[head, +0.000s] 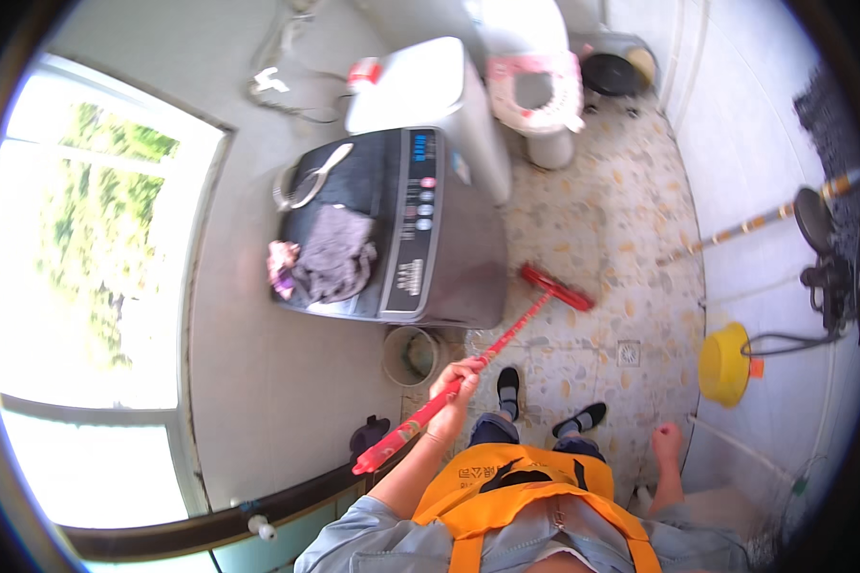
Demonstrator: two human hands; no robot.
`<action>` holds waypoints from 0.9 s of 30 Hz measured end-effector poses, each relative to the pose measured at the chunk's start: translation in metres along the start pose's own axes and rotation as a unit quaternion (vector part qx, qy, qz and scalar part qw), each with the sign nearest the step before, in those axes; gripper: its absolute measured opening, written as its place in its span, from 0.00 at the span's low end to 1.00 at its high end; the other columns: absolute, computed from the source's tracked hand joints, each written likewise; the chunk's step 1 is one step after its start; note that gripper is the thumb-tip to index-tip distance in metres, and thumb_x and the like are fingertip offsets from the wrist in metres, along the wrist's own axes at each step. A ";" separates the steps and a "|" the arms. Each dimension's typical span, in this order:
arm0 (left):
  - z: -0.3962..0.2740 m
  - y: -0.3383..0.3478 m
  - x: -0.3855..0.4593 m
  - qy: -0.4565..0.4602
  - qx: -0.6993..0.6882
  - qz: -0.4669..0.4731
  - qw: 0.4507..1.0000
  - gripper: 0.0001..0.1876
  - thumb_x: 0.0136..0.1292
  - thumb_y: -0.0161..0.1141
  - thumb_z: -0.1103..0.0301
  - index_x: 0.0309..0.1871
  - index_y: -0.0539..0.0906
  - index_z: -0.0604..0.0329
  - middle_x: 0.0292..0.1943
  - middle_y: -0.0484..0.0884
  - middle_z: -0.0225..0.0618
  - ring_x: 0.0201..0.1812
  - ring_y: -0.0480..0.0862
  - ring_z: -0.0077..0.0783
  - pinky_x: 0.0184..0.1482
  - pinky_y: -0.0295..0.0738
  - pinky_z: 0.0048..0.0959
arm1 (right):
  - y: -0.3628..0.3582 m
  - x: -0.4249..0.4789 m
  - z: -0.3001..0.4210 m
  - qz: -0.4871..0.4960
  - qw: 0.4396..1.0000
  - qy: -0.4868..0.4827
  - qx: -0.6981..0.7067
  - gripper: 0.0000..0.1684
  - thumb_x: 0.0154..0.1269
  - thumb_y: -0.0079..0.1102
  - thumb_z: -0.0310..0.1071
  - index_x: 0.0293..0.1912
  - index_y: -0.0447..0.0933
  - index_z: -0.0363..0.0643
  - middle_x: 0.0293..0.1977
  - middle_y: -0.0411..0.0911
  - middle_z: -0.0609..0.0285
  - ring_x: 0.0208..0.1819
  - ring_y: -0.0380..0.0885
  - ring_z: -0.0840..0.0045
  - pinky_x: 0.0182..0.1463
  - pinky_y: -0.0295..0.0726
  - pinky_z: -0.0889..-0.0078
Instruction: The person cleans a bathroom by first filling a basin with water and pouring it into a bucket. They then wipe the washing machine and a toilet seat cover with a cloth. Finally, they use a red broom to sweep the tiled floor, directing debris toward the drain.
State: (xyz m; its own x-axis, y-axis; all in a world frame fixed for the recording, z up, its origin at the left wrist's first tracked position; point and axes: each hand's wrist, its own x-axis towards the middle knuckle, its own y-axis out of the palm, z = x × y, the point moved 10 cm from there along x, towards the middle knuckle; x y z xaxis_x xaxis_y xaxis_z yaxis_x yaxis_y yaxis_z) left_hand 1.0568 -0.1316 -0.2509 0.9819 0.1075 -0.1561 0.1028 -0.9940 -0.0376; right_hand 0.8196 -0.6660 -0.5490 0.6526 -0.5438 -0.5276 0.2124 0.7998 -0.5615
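My left hand (457,401) grips the red patterned handle of a long-handled brush or broom (519,328). Its red head (557,286) rests on the speckled tile floor (566,236), to the right of a dark top-loading washing machine (469,265). The free end of the handle slants back past my left forearm. My right hand (666,440) hangs at my right side, curled into a fist, with nothing seen in it. A grey cloth (337,251), a pinkish cloth (282,265) and a pale long-handled brush (330,166) lie on the washing machine lid.
Beyond the washing machine stand a white appliance (408,82) and a toilet with a pink seat cover (500,86). A bucket (437,365) sits near my left foot. Along the right wall are a pole (749,225) and a yellow basin (720,365). A floor drain (628,354) lies ahead.
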 end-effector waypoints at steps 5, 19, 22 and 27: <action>-0.020 -0.080 -0.089 -0.055 -0.012 -0.021 0.998 0.02 0.69 0.61 0.73 0.38 0.79 0.59 0.53 0.82 0.37 0.57 0.78 0.31 0.63 0.70 0.32 | -0.053 -0.011 0.059 -0.048 0.985 -0.142 -0.087 0.05 0.46 0.62 0.24 0.21 0.75 0.41 0.15 0.74 0.59 0.15 0.75 0.73 0.22 0.74 0.68; 0.045 -0.242 -0.184 -0.034 -0.120 0.030 0.992 0.07 0.73 0.59 0.67 0.40 0.78 0.60 0.43 0.84 0.32 0.37 0.77 0.18 0.41 0.76 0.22 | 0.218 -0.268 0.377 0.418 0.612 -0.361 -0.566 0.10 0.54 0.65 0.43 0.31 0.84 0.48 0.27 0.85 0.65 0.30 0.84 0.76 0.38 0.81 0.68; 0.058 -0.283 -0.217 -0.056 -0.078 -0.010 0.995 0.08 0.73 0.59 0.66 0.40 0.78 0.60 0.41 0.83 0.30 0.36 0.76 0.17 0.40 0.74 0.21 | 0.355 -0.534 0.654 0.596 0.591 -0.453 -0.301 0.01 0.59 0.65 0.28 0.33 0.81 0.44 0.25 0.81 0.67 0.31 0.81 0.84 0.34 0.79 0.78; 0.059 -0.286 -0.216 -0.037 -0.075 -0.012 0.996 0.08 0.72 0.59 0.65 0.41 0.79 0.61 0.38 0.81 0.27 0.37 0.77 0.17 0.41 0.74 0.21 | 0.341 -0.737 0.962 0.430 0.625 -0.597 0.259 0.22 0.64 0.64 0.27 0.58 0.74 0.36 0.38 0.83 0.61 0.33 0.81 0.83 0.37 0.81 0.82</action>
State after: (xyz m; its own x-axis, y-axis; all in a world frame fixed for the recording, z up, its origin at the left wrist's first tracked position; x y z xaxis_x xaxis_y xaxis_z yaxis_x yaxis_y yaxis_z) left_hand 0.8057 0.1307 -0.2645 0.9651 0.1275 -0.2288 0.1548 -0.9823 0.1052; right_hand 1.1105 0.2524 0.2618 0.6990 0.4754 0.5342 -0.5863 0.8087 0.0476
